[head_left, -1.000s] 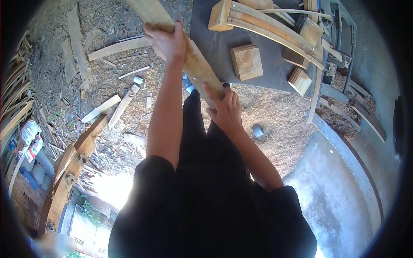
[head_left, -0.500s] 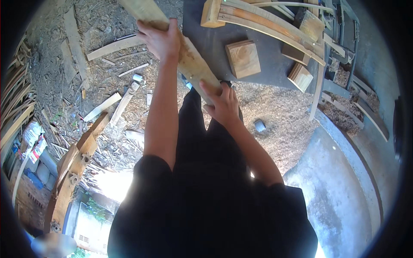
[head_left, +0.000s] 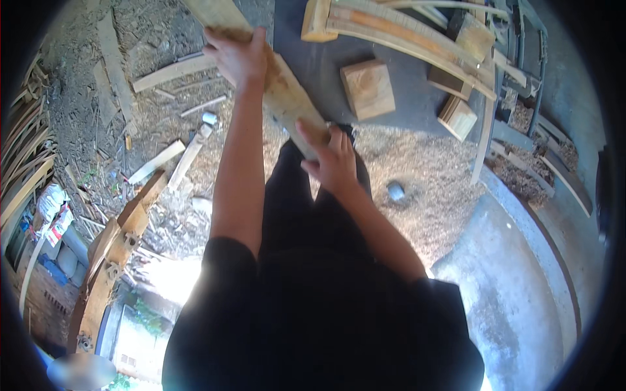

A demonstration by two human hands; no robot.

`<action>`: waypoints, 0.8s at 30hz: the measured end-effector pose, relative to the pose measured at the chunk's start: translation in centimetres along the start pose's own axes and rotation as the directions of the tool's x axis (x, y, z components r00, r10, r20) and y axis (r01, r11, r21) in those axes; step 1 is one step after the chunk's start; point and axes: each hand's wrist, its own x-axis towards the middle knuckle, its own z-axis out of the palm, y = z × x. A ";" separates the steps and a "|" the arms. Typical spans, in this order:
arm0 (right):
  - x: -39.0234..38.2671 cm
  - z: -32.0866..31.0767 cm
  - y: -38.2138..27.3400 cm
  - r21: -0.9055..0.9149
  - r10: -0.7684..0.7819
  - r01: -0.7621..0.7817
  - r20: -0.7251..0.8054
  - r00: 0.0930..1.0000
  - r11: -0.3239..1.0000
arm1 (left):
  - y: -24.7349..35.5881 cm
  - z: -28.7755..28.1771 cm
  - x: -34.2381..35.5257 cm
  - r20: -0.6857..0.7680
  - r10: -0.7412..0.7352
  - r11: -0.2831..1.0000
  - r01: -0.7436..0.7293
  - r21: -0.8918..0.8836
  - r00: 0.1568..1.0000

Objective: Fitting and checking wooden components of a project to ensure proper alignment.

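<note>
A long wooden plank [head_left: 287,88] slants across in front of me, its far end running out past the top edge of the picture. My left hand [head_left: 239,57] grips it farther up, fingers wrapped over the edge. Close to its near end, my right hand [head_left: 332,159] is closed around the wood, thumb on the upper face. This near end lies just above my legs. To the right of the plank, a dark tabletop [head_left: 306,58] carries a square wooden block [head_left: 368,89].
Long curved wooden strips [head_left: 411,40] and a smaller block [head_left: 458,118] lie on the tabletop's right part. Sawdust [head_left: 430,176] with a small can [head_left: 395,190] covers the floor nearby. Scrap wood [head_left: 156,161] is strewn at left, beside a thick notched beam [head_left: 107,267].
Both hands and the plank have shifted slightly left. My grip on the plank looks the same.
</note>
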 end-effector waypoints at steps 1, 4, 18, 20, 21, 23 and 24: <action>0.2 0.0 -0.3 -0.017 0.005 -0.005 -0.008 1.000 1.000 | -0.4 0.1 0.0 -0.013 0.012 1.000 -0.012 -0.013 1.000; -0.4 0.1 0.3 -0.003 0.010 -0.010 -0.020 1.000 1.000 | -0.1 -0.4 -1.2 -0.008 0.030 0.999 -0.030 -0.025 1.000; -0.2 0.3 0.6 -0.053 -0.059 0.055 -0.081 0.995 0.997 | -0.9 0.2 -1.1 0.005 -0.037 0.998 0.037 -0.046 0.999; -0.7 0.4 0.8 -0.020 -0.035 0.034 -0.028 0.999 0.999 | -0.9 -0.4 -1.8 0.001 -0.007 1.000 0.007 -0.017 1.000; -0.7 0.1 0.8 -0.019 -0.048 0.047 -0.037 0.998 0.999 | -0.8 -0.7 -1.7 0.024 -0.051 0.998 0.052 -0.045 0.998; -1.1 -1.0 0.2 -0.038 -0.058 0.057 -0.043 0.997 0.998 | -0.7 -1.4 -1.6 -0.013 -0.045 0.998 0.044 -0.055 0.999; -1.1 -1.3 0.0 -0.058 -0.061 0.059 -0.044 0.997 0.997 | -0.6 -1.5 -1.6 -0.041 -0.041 0.997 0.039 -0.064 0.998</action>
